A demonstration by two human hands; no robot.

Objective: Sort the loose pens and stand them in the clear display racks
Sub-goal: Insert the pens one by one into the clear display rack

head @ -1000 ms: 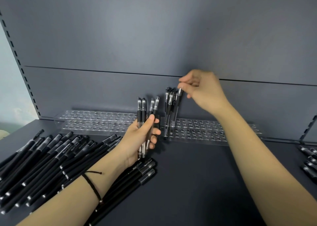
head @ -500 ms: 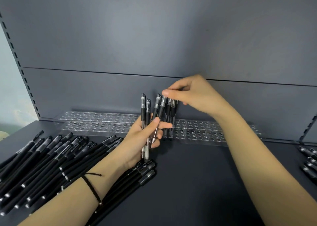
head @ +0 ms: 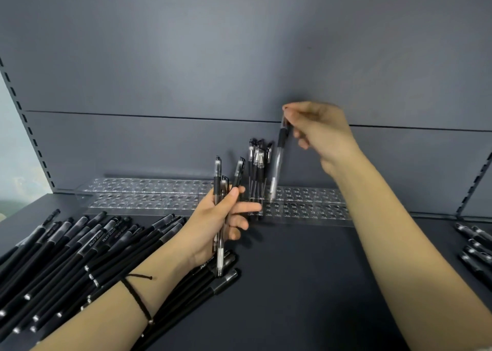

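Pens fill most of this dark grey shelf (head: 306, 284). The right hand (head: 323, 135) pinches a clear-barrelled pen (head: 278, 161) by its top end between thumb and fingertips. The pen hangs almost upright, its lower tip at the clear display rack (head: 149, 191), just right of a tight cluster of standing pens (head: 257, 169). Motion blur hides whether the tip sits in a hole. The left hand (head: 213, 223) is closed around 3 clear pens (head: 217, 180), fanned upward, in front of the rack's middle and just left of the cluster. A black cord bracelet (head: 135, 294) circles that wrist. The rack runs along the foot of the grey back panel (head: 186, 57). Loose black pens (head: 80, 249) lie heaped on the shelf at left, some under the left wrist. A few more pens (head: 476, 247) lie at the right edge.
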